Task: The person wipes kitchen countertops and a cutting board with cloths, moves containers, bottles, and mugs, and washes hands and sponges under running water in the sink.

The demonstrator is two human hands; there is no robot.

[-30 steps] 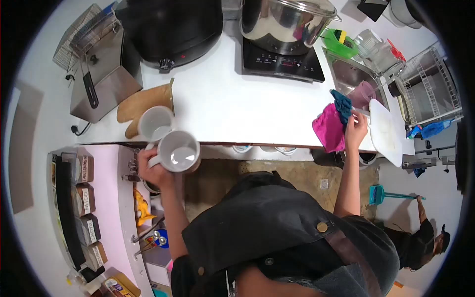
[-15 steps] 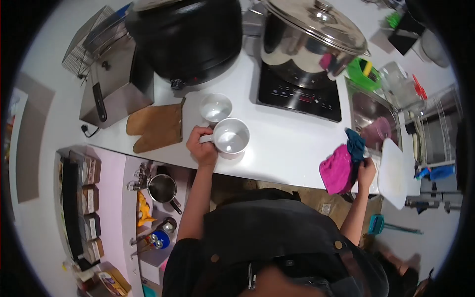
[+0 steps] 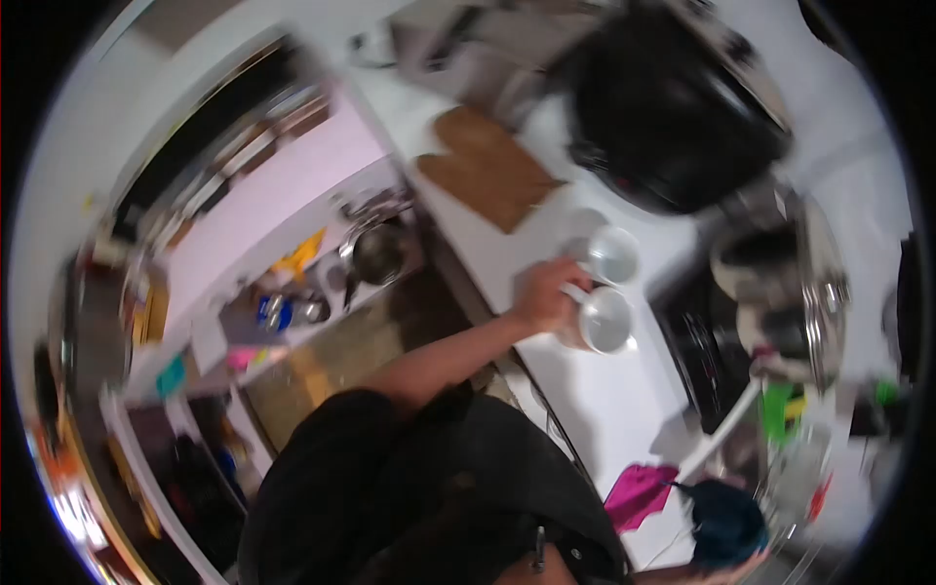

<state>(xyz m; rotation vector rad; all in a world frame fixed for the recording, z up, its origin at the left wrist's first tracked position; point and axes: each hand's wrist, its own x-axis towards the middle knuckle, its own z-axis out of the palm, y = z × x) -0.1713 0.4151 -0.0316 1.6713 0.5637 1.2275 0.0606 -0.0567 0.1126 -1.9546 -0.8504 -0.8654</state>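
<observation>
By its handle, my left hand [image 3: 548, 295] holds a white mug [image 3: 606, 320] on the white counter [image 3: 570, 385]. Just behind it stands a second white mug [image 3: 613, 255]. At the lower right, my right hand [image 3: 743, 567] is closed on a dark teal cloth [image 3: 726, 522]; its fingers are partly hidden beneath the fabric. A bright pink cloth [image 3: 639, 495] lies on the counter beside the teal one. The picture is smeared by motion.
A brown oven mitt [image 3: 492, 168] lies near the counter edge. Beyond the mugs stand a large black cooker [image 3: 678, 107], a black induction hob [image 3: 687, 356] and a steel pot [image 3: 765, 283]. Open shelves below hold a saucepan [image 3: 377, 255]. A green caddy [image 3: 777, 409] sits at the right.
The view has turned sharply, so the counter now runs diagonally. My left hand still grips the mug handle. The teal cloth has come away from the pink cloth with my right hand.
</observation>
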